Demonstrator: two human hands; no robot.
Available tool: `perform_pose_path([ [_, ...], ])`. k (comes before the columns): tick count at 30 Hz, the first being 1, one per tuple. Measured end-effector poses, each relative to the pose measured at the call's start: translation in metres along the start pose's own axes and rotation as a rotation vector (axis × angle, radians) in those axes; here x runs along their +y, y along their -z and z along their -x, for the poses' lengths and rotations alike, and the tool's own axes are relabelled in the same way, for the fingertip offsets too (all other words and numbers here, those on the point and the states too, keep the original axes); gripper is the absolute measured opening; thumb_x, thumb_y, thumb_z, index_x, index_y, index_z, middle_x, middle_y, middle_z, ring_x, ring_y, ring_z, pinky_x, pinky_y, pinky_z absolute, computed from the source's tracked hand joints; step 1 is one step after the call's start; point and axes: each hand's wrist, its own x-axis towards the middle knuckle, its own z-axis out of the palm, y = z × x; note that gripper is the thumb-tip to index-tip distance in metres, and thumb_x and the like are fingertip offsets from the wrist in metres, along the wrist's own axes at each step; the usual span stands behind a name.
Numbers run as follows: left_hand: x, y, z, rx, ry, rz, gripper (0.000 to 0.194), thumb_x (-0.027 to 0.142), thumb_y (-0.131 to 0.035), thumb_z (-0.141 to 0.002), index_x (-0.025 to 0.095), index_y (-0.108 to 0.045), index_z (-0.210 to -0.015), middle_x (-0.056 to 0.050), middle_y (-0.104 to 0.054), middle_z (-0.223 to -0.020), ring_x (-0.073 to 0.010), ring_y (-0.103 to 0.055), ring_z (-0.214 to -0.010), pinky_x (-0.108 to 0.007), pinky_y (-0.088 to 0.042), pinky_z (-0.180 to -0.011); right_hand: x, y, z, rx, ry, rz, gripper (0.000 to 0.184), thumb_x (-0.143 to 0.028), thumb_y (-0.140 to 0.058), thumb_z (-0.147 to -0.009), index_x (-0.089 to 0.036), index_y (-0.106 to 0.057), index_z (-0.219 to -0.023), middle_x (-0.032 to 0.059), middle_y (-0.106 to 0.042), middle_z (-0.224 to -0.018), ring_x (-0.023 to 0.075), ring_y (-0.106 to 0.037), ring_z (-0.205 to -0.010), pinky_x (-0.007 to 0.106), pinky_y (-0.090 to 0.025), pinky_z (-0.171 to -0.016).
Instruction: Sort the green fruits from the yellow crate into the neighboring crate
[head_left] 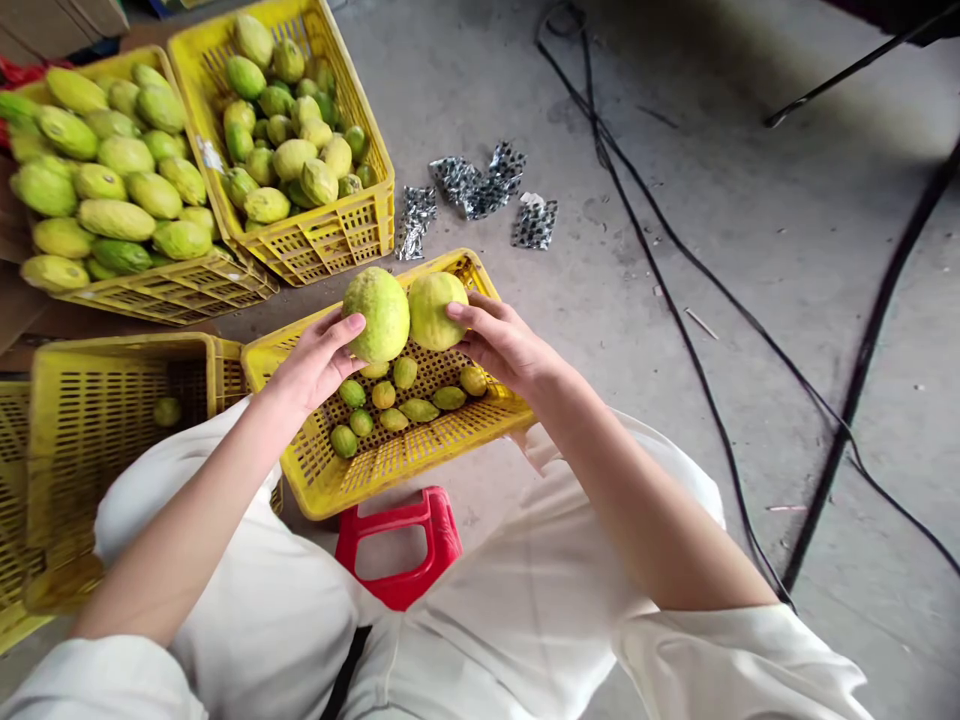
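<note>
My left hand (321, 358) is closed on a large, bumpy green-yellow lemon (376, 314), thumb on its near side. In my right hand (499, 340) is a second, rounder lemon (436, 311), gripped between thumb and fingers. The two fruits are held side by side, nearly touching. Both are above a yellow plastic crate (420, 452) between my knees. Several smaller lemons (418, 409) lie scattered on its perforated floor, and the held fruit and my hands cover part of it.
Two yellow crates heaped with lemons, a left one (172, 290) and a right one (330, 240), stand at the upper left. Another crate (97, 400) holds one visible fruit. Crumpled patterned wrappers (476, 185), black cables (675, 300) and a red plastic stool (442, 535) are nearby.
</note>
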Motion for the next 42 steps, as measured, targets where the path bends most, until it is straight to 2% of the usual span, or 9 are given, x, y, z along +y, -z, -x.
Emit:
perform_pose_path([
  [5, -0.003, 0.005, -0.004, 0.068, 0.019, 0.005, 0.033, 0.035, -0.088, -0.075, 0.024, -0.073, -0.102, -0.005, -0.081, -0.101, -0.0282, -0.075, -0.114, -0.04, -0.065, -0.097, 0.001, 0.002, -0.002, 0.037, -0.048, 0.001, 0.052, -0.056, -0.09, -0.075, -0.026, -0.07, -0.112, 0.008, -0.081, -0.117, 0.0307, -0.074, -0.124, 0.048, -0.065, -0.106],
  [9, -0.005, 0.007, -0.006, 0.084, 0.019, 0.002, 0.032, 0.037, -0.086, -0.075, 0.023, -0.069, -0.099, -0.005, -0.077, -0.094, -0.0269, -0.073, -0.11, -0.039, -0.063, -0.097, 0.003, 0.005, -0.007, 0.084, -0.054, -0.011, 0.043, -0.061, -0.082, -0.081, -0.03, -0.069, -0.107, 0.0048, -0.081, -0.114, 0.0281, -0.075, -0.12, 0.046, -0.066, -0.104],
  [15, -0.002, 0.005, -0.002, 0.047, 0.011, -0.022, 0.037, 0.035, -0.09, -0.074, 0.023, -0.071, -0.103, -0.007, -0.079, -0.104, -0.0311, -0.073, -0.12, -0.041, -0.063, -0.1, 0.003, 0.011, -0.011, 0.065, -0.077, 0.005, 0.04, -0.061, -0.079, -0.083, -0.031, -0.069, -0.107, 0.0044, -0.078, -0.103, 0.03, -0.076, -0.119, 0.045, -0.07, -0.095],
  [19, -0.002, 0.003, -0.001, 0.032, 0.009, -0.038, 0.041, 0.036, -0.093, -0.072, 0.021, -0.073, -0.106, -0.012, -0.081, -0.114, -0.0344, -0.072, -0.126, -0.042, -0.064, -0.1, 0.005, 0.013, -0.012, 0.076, -0.064, -0.011, 0.04, -0.059, -0.083, -0.081, -0.031, -0.07, -0.106, 0.0046, -0.077, -0.104, 0.0295, -0.077, -0.113, 0.043, -0.071, -0.091],
  [21, -0.002, 0.003, 0.0, 0.04, 0.023, -0.036, 0.044, 0.036, -0.093, -0.072, 0.022, -0.074, -0.109, -0.013, -0.081, -0.117, -0.035, -0.072, -0.128, -0.043, -0.065, -0.1, 0.005, 0.013, -0.013, 0.067, -0.057, -0.015, 0.04, -0.058, -0.085, -0.081, -0.03, -0.07, -0.105, 0.0049, -0.078, -0.105, 0.0291, -0.077, -0.111, 0.043, -0.072, -0.092],
  [25, 0.001, 0.003, 0.001, 0.051, 0.064, -0.056, 0.046, 0.031, -0.091, -0.071, 0.027, -0.075, -0.114, -0.007, -0.083, -0.113, -0.0335, -0.074, -0.126, -0.043, -0.065, -0.1, 0.003, 0.01, -0.01, 0.052, -0.048, -0.007, 0.04, -0.056, -0.085, -0.082, -0.029, -0.072, -0.107, 0.0054, -0.08, -0.105, 0.0287, -0.078, -0.11, 0.044, -0.071, -0.093],
  [31, -0.001, 0.007, -0.001, 0.028, 0.05, -0.059, 0.047, 0.024, -0.089, -0.066, 0.024, -0.072, -0.11, -0.004, -0.082, -0.1, -0.0282, -0.079, -0.107, -0.045, -0.064, -0.1, -0.004, 0.011, -0.007, 0.051, -0.032, 0.012, 0.052, -0.059, -0.088, -0.082, -0.027, -0.072, -0.119, 0.0075, -0.081, -0.11, 0.0294, -0.079, -0.109, 0.047, -0.072, -0.093],
  [35, -0.005, 0.013, -0.006, -0.003, 0.003, -0.082, 0.048, 0.024, -0.092, -0.06, 0.019, -0.068, -0.101, -0.005, -0.08, -0.097, -0.0249, -0.079, -0.097, -0.042, -0.065, -0.094, -0.006, 0.014, -0.006, 0.084, -0.012, 0.061, 0.052, -0.06, -0.091, -0.078, -0.027, -0.072, -0.114, 0.0061, -0.08, -0.113, 0.0266, -0.079, -0.108, 0.047, -0.071, -0.096],
  [42, -0.008, 0.008, -0.005, 0.008, 0.011, -0.13, 0.049, 0.033, -0.095, -0.062, 0.019, -0.069, -0.101, -0.005, -0.08, -0.096, -0.0228, -0.077, -0.092, -0.031, -0.063, -0.077, -0.002, 0.01, -0.008, 0.12, -0.019, 0.147, 0.057, -0.068, -0.088, -0.077, -0.023, -0.074, -0.111, 0.006, -0.081, -0.109, 0.0265, -0.075, -0.121, 0.043, -0.064, -0.106],
])
